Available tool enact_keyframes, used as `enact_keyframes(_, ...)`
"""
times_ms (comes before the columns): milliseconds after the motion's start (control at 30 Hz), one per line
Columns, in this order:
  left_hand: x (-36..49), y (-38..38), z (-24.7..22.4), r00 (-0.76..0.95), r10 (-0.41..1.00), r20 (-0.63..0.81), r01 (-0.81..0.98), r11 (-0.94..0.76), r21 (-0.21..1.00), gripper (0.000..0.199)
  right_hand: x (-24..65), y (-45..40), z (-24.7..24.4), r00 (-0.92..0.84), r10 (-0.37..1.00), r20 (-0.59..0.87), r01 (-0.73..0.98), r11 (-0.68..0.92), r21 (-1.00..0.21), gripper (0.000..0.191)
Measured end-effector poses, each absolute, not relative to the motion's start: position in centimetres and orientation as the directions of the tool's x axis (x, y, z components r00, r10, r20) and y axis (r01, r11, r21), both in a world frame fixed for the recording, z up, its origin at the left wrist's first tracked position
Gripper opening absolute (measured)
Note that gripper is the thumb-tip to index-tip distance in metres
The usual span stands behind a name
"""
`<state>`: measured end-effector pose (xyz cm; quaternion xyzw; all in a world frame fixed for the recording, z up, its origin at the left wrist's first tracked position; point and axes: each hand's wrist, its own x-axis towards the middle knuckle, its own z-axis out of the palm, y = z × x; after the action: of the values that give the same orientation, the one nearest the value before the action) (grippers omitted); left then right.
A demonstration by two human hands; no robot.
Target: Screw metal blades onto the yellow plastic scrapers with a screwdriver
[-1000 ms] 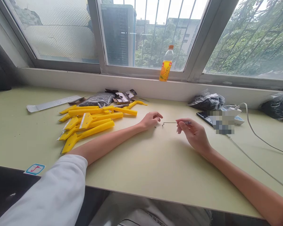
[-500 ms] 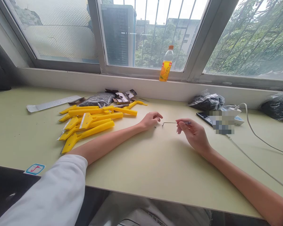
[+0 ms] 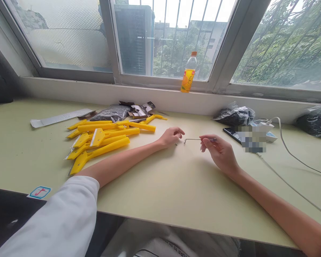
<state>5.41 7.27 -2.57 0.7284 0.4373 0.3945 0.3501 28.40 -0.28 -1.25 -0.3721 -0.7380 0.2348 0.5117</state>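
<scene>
My right hand [image 3: 221, 153] is closed in a pinch around a thin, L-shaped metal rod [image 3: 194, 139]. The rod points left, and its short bent end turns down towards the table. At that end are some tiny shiny metal pieces [image 3: 184, 142], too small to name. Just left of the rod's tip is my left hand [image 3: 169, 137], its fingers curled together and the index finger reaching towards the tip. What its fingers hold, if anything, is hidden. A tiny metal piece [image 3: 176, 144] shows right below them. Left of this hand lie several yellow scrapers [image 3: 109, 145] in a heap.
Behind the scrapers are a bag of dark material [image 3: 111, 113] and black packaging [image 3: 143, 110]. A drink bottle [image 3: 188, 76] stands by the window. To the right lie a phone [image 3: 231, 135], a plastic bag [image 3: 237, 116] and a white cable [image 3: 294, 153]. A marked label [image 3: 39, 192] sits at the front edge.
</scene>
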Motion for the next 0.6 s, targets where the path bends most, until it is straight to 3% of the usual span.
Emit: enact_keyframes(600,5.42,7.16,-2.49,0.310,0.913,0.265,0.342,-0.367,0.865,0.027,28.36,-0.33,-1.16,-0.204,0.796,0.570,0.300,0.605,-0.737,0.028)
